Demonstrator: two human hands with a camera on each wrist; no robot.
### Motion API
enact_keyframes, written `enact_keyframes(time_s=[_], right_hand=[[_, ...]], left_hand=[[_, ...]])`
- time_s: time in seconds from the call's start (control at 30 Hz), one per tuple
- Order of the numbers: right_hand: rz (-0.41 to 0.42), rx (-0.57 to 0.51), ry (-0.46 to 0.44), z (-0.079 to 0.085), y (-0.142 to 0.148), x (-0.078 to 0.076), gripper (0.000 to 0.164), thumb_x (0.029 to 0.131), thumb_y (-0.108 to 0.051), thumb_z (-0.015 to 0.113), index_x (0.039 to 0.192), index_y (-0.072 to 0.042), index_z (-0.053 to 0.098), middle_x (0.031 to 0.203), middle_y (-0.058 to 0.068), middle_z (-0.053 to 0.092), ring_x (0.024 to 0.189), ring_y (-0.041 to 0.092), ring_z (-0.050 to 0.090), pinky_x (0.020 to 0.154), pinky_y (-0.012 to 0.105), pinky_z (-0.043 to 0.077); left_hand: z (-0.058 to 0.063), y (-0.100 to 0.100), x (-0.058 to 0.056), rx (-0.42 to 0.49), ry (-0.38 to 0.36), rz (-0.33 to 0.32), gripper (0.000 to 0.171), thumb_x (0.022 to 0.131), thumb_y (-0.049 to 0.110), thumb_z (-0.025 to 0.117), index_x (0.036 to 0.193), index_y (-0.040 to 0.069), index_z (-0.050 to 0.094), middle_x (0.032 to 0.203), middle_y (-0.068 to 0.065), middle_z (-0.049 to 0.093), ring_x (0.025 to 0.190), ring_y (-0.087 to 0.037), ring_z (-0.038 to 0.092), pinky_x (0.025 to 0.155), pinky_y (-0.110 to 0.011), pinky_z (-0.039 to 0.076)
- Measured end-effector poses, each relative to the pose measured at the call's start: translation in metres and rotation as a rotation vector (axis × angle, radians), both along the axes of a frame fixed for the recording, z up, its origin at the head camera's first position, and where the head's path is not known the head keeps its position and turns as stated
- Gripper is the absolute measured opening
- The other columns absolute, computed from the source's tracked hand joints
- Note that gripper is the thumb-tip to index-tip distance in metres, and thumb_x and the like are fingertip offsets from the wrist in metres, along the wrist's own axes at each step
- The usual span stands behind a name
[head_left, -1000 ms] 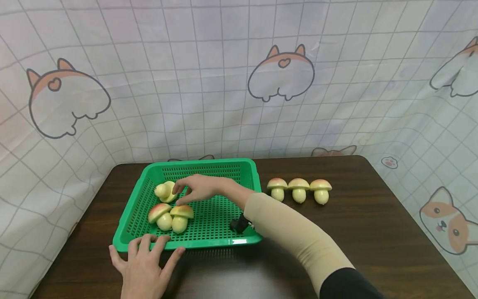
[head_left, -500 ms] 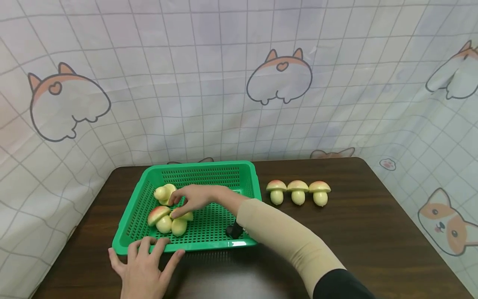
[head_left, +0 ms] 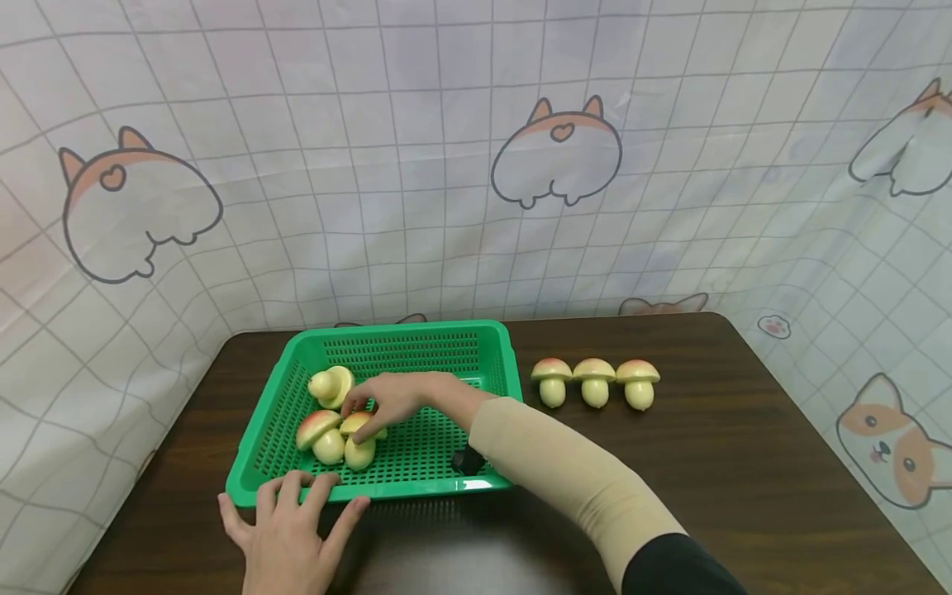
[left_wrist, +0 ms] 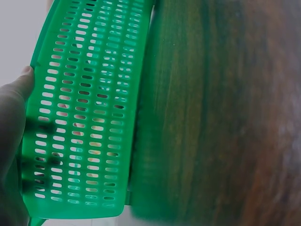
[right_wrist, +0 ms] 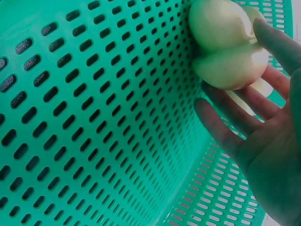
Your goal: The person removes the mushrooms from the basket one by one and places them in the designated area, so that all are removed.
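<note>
A green plastic basket (head_left: 409, 489) lies on the dark wooden table. My left hand (head_left: 292, 533) grips its near rim, fingers bent over the edge; the left wrist view shows the basket's perforated outer wall (left_wrist: 89, 61) beside that hand (left_wrist: 11, 108). Inside, my right hand (head_left: 397, 397) holds a toy mushroom (head_left: 360, 454) with a red-yellow cap, thumb on the near side and fingers behind. The right wrist view has this mushroom (right_wrist: 230, 66) between thumb and fingers. Touching it on the left is another mushroom (head_left: 327, 445). Behind them a third mushroom (head_left: 325, 385) lies tipped over.
Right of the basket, three toy mushrooms stand in a row on the table (head_left: 714, 463): a left one (head_left: 552, 383), a middle one (head_left: 594, 383) and a right one (head_left: 638, 385). A patterned cloth (head_left: 416, 165) hangs behind and along the sides.
My right hand has come down from above the mushrooms onto the nearer right one and now holds it. The left hand stays on the rim. The head view has shifted slightly.
</note>
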State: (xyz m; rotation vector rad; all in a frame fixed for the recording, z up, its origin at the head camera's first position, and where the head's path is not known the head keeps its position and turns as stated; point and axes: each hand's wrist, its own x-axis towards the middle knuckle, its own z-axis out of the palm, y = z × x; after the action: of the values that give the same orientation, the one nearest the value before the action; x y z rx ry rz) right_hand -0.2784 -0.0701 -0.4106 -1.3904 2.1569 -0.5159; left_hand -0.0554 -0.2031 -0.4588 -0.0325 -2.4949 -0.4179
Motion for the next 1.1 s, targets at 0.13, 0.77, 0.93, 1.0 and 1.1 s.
enact_keyframes(time_s=[0.13,0.77,0.93,1.0,1.1], right_hand=[[0.011,-0.001,0.004,-0.0011,0.0006,0.0000,0.043,0.100,-0.031,0.071,0.139,-0.017,0.060,0.126,-0.007,0.059,0.109,0.004,0.056,0.089,0.019,0.046],[-0.012,-0.010,0.011,-0.0054,-0.0004,-0.0039,0.041,0.100,-0.026,0.071,0.139,-0.019,0.062,0.124,-0.009,0.059,0.104,0.005,0.055,0.085,0.022,0.046],[-0.043,-0.020,0.016,-0.0051,-0.0022,-0.0058,0.041,0.099,-0.022,0.071,0.139,-0.018,0.061,0.124,-0.008,0.060,0.103,0.005,0.055,0.085,0.021,0.046],[-0.050,-0.019,0.013,-0.0050,-0.0027,-0.0064,0.040,0.099,-0.019,0.069,0.139,-0.017,0.061,0.124,-0.007,0.060,0.103,0.006,0.055,0.084,0.021,0.046],[-0.050,-0.016,0.009,-0.0048,-0.0030,-0.0067,0.041,0.098,-0.015,0.068,0.138,-0.018,0.062,0.125,-0.007,0.059,0.104,0.006,0.054,0.085,0.021,0.045]], left_hand=[[-0.0008,-0.0001,0.0003,0.000,0.006,-0.003,0.048,0.092,0.060,0.069,0.101,0.013,0.075,0.100,-0.010,0.062,0.103,-0.043,0.051,0.102,-0.086,-0.005],[0.0002,0.0002,0.0002,-0.001,-0.005,0.000,0.047,0.092,0.060,0.069,0.102,0.013,0.075,0.101,-0.011,0.062,0.104,-0.043,0.051,0.102,-0.085,-0.006],[0.0003,0.0001,-0.0004,-0.001,0.003,-0.004,0.048,0.092,0.060,0.069,0.102,0.013,0.075,0.101,-0.010,0.062,0.103,-0.043,0.051,0.102,-0.086,-0.005],[0.0003,0.0001,-0.0006,-0.001,0.003,-0.005,0.048,0.092,0.060,0.068,0.102,0.013,0.075,0.101,-0.010,0.062,0.103,-0.043,0.051,0.102,-0.086,-0.005],[0.0004,0.0004,-0.0006,-0.001,0.000,-0.005,0.048,0.092,0.060,0.068,0.102,0.013,0.075,0.101,-0.010,0.062,0.104,-0.043,0.051,0.102,-0.086,-0.005]])
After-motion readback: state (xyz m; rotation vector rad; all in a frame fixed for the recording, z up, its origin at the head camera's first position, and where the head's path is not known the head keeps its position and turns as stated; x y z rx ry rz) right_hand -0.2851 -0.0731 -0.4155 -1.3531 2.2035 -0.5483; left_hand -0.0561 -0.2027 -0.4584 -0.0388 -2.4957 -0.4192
